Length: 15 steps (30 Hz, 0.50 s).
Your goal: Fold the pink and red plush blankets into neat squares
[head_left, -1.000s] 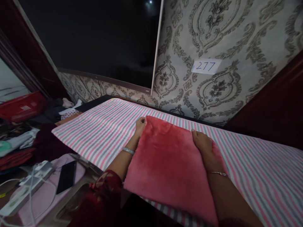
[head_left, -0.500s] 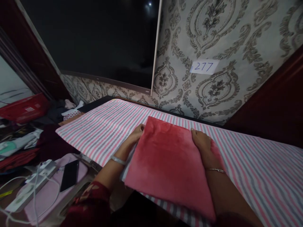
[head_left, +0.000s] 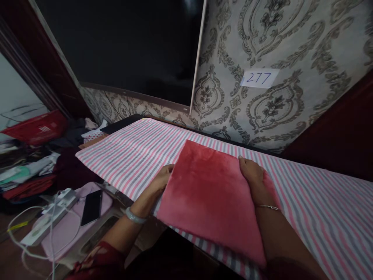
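Observation:
A folded red plush cloth [head_left: 210, 202], fading to pink toward its edges, lies on a padded board with a pink, grey and white striped cover [head_left: 131, 155]. At the cloth's left edge, my left hand [head_left: 163, 178] has its fingers curled against the side, fingertips partly hidden. On the opposite edge, my right hand [head_left: 251, 171] is closed round the fold, its thumb along the upper right corner and its other fingers mostly out of sight. A further flap of the cloth shows beyond the right wrist.
Left of the board, a phone [head_left: 92, 207] and a white power strip [head_left: 49, 217] with cables lie on a pink surface. Piled clothes [head_left: 29, 171] and a red bag [head_left: 37, 126] are farther left. Behind stand a large dark screen [head_left: 125, 46] and a patterned wall with a paper marked 277 [head_left: 259, 78].
My left hand has slid a little toward me along the cloth's left edge. My right hand stays at the right edge. The whole view has shifted slightly.

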Available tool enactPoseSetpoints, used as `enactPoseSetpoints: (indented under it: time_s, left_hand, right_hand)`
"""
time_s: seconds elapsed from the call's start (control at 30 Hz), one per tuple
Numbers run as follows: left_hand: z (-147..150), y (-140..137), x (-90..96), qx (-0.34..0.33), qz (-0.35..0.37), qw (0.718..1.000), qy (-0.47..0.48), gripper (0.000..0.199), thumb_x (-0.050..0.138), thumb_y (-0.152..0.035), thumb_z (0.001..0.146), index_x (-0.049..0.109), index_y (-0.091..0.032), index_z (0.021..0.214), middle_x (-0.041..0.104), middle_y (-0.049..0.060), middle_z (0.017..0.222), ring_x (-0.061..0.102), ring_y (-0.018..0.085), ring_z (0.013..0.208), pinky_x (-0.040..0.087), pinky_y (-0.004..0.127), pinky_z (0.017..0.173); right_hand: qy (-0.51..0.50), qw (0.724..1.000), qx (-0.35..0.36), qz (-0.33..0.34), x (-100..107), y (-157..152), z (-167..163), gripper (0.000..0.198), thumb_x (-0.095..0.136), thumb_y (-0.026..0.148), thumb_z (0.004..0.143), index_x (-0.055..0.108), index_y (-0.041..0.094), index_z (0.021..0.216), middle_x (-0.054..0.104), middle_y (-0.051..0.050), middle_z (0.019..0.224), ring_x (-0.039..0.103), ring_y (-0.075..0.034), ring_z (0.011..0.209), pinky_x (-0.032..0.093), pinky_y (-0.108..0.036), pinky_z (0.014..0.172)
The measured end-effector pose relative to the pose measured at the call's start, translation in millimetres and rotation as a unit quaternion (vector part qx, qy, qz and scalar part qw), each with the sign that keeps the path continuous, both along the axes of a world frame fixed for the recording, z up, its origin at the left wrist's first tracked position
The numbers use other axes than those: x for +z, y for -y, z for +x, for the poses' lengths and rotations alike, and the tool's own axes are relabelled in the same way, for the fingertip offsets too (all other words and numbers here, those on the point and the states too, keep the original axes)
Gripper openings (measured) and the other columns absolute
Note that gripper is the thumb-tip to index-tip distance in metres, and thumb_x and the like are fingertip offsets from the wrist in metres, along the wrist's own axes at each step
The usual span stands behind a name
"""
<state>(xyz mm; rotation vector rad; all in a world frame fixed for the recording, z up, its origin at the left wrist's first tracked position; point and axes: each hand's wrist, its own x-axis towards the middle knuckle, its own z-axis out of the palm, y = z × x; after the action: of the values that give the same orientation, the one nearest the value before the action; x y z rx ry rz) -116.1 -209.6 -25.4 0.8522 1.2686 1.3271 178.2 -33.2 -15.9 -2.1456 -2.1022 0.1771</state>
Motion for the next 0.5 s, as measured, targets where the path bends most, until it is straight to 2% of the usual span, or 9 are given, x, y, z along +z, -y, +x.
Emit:
enactPoseSetpoints:
  time_s: [0.07,0.13,0.3,0.4,0.5]
  left_hand:
    - [-0.6,1.6,-2.5,0.048,-0.010,0.999,-0.005,0.041,0.091,-0.037,0.048,0.063,-0.016,0.069,0.061,-0.004,0.058,0.052,0.010,0.051,0.043,0.023,0.052]
    - [0.0,5.3,-2.6,0.050,-0.011,0.999,-0.017,0.041,0.091,-0.037,0.049,0.062,-0.016,0.070,0.062,-0.004,0.062,0.053,0.010,0.054,0.043,0.023,0.054]
    - [-1.0,30.4,7.8,-0.042,-0.009,0.997,-0.069,0.041,0.090,-0.036,0.054,0.072,-0.016,0.085,0.072,0.001,0.080,0.065,0.019,0.078,0.050,0.027,0.068]
    - [-8.7,53.4,12.9,-0.121,-0.010,0.988,-0.096,0.039,0.086,-0.045,0.063,0.075,-0.015,0.086,0.072,0.003,0.081,0.066,0.023,0.086,0.051,0.031,0.079]
    - [-16.4,69.8,12.7,-0.147,0.030,0.977,-0.150,0.037,0.082,-0.050,0.071,0.078,-0.016,0.085,0.072,0.005,0.088,0.064,0.022,0.090,0.050,0.034,0.087]
  right_hand:
    - [-0.005,1.000,0.002,0.003,0.5,0.5,-0.1,0.065,0.021,0.042,0.105,0.074,0.010,0.123,0.072,-0.021,0.124,0.065,-0.035,0.119,0.044,-0.046,0.102]
    - [-0.010,1.000,0.002,0.002,1.3,1.4,-0.3,0.065,0.021,0.042,0.104,0.074,0.009,0.122,0.071,-0.022,0.124,0.065,-0.035,0.119,0.044,-0.047,0.102]
    - [-0.003,1.000,0.000,0.005,1.2,1.9,0.8,0.065,0.021,0.041,0.104,0.073,0.009,0.123,0.071,-0.023,0.124,0.064,-0.036,0.120,0.044,-0.047,0.101]
    - [-0.003,1.000,-0.002,0.003,-0.8,-0.4,2.4,0.065,0.021,0.041,0.104,0.073,0.008,0.124,0.070,-0.024,0.124,0.064,-0.037,0.120,0.045,-0.049,0.101]
    - [-0.009,1.000,-0.007,0.000,-2.5,-3.0,3.3,0.065,0.022,0.042,0.104,0.072,0.008,0.125,0.069,-0.025,0.126,0.063,-0.038,0.121,0.044,-0.050,0.102]
